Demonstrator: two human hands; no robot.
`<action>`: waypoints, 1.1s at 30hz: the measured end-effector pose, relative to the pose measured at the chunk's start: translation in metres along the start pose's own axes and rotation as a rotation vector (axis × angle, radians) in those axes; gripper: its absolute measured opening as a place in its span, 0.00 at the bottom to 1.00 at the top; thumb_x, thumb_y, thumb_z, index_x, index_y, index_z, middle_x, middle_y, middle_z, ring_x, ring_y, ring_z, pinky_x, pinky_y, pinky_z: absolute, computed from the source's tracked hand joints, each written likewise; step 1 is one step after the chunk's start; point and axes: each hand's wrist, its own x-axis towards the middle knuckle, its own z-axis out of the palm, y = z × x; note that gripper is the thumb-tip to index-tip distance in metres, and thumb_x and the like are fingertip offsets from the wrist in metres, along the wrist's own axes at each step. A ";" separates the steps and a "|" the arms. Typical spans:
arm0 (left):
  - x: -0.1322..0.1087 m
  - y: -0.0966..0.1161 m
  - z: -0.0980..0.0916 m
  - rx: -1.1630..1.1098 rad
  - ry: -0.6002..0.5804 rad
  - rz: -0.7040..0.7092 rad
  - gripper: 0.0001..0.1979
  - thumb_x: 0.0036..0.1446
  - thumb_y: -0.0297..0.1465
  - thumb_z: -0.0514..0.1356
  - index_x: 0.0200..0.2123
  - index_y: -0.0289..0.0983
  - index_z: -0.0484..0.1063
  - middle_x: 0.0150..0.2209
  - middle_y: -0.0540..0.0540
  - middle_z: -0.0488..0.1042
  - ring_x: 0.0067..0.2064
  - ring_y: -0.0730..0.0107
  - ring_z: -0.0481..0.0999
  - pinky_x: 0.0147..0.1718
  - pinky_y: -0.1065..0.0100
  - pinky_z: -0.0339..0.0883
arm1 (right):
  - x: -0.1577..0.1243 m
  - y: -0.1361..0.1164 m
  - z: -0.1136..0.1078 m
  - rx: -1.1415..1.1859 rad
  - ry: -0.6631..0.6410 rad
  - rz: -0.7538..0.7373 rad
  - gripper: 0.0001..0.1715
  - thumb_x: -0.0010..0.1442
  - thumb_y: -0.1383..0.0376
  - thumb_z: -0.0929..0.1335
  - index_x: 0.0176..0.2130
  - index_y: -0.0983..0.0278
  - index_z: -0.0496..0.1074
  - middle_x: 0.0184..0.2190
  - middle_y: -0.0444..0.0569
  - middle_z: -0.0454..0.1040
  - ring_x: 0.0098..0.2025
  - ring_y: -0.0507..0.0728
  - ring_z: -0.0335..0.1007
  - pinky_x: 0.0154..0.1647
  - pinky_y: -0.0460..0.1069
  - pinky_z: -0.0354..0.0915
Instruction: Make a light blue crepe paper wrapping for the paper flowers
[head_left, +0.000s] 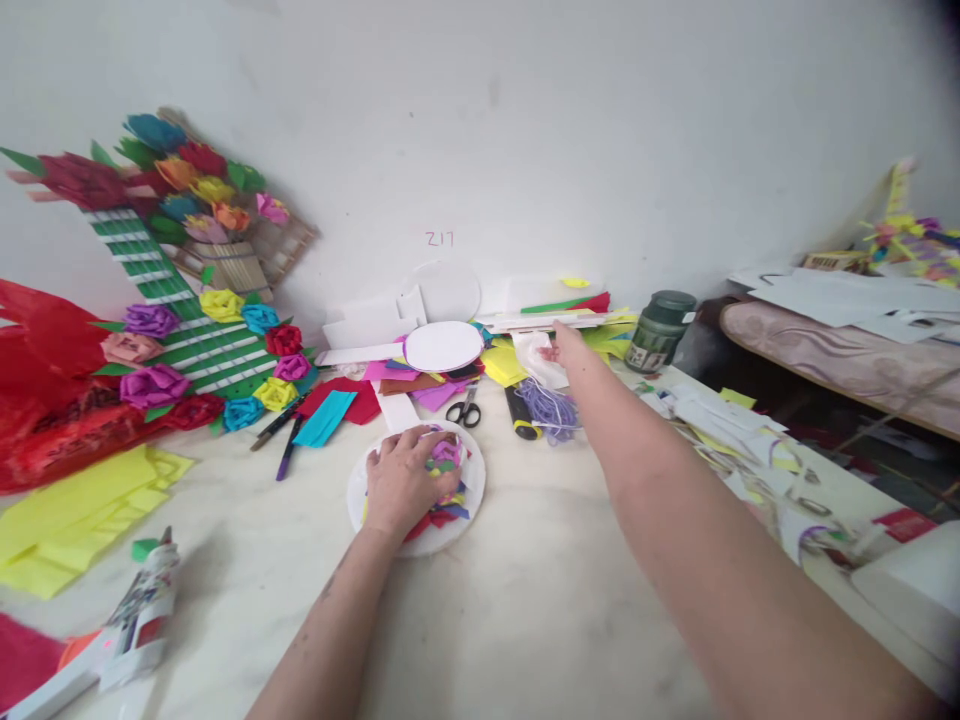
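My left hand (403, 478) rests palm down on a white round plate (470, 497) heaped with small coloured paper pieces (447, 452), fingers curled over them. My right hand (568, 344) reaches far forward to the pile by the wall, its fingers touching a white plastic bag (536, 352) beside yellow paper (504, 365). A bundle of purple string (550, 408) lies just below that hand. Black scissors (466, 410) and a black-and-yellow marker (523, 415) lie between the two hands.
Paper flowers on a green-and-white striped board (195, 320) lean at the left wall. Yellow sheets (71, 515) and a glue tube (146, 600) lie at the near left. A dark green jar (660, 330) stands right of the pile, with paper scraps (757, 450) beyond.
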 end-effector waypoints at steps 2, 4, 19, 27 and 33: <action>0.000 0.000 0.000 0.006 -0.001 -0.006 0.23 0.47 0.47 0.56 0.49 0.55 0.66 0.53 0.53 0.65 0.51 0.54 0.62 0.48 0.52 0.55 | 0.002 0.001 0.001 -0.030 -0.004 -0.026 0.21 0.60 0.56 0.59 0.48 0.66 0.61 0.22 0.42 0.62 0.17 0.49 0.64 0.19 0.45 0.66; 0.000 0.000 0.000 0.009 -0.003 -0.008 0.23 0.47 0.47 0.56 0.49 0.55 0.66 0.53 0.53 0.65 0.51 0.53 0.62 0.48 0.52 0.55 | 0.004 0.003 0.001 -0.065 -0.001 -0.060 0.24 0.58 0.52 0.60 0.46 0.66 0.63 0.20 0.42 0.63 0.16 0.49 0.62 0.18 0.46 0.66; 0.000 0.002 -0.003 -0.002 -0.019 -0.022 0.23 0.47 0.44 0.58 0.49 0.53 0.66 0.53 0.52 0.65 0.51 0.55 0.61 0.49 0.53 0.53 | 0.011 0.013 -0.022 -0.564 -0.112 -0.206 0.22 0.42 0.74 0.69 0.40 0.67 0.69 0.19 0.45 0.69 0.19 0.52 0.65 0.18 0.45 0.62; 0.000 0.004 -0.004 0.004 -0.027 -0.035 0.23 0.46 0.44 0.57 0.49 0.53 0.66 0.53 0.52 0.65 0.52 0.55 0.61 0.49 0.52 0.54 | 0.015 0.009 -0.034 -0.994 -0.142 -0.356 0.09 0.43 0.74 0.68 0.30 0.66 0.73 0.32 0.52 0.75 0.39 0.59 0.71 0.37 0.49 0.65; 0.000 0.003 -0.003 -0.001 -0.025 -0.026 0.23 0.46 0.44 0.57 0.49 0.54 0.66 0.53 0.52 0.65 0.52 0.54 0.61 0.49 0.52 0.54 | 0.009 0.006 -0.040 -1.346 -0.125 -0.384 0.11 0.43 0.66 0.71 0.31 0.66 0.74 0.43 0.58 0.73 0.51 0.64 0.63 0.50 0.58 0.57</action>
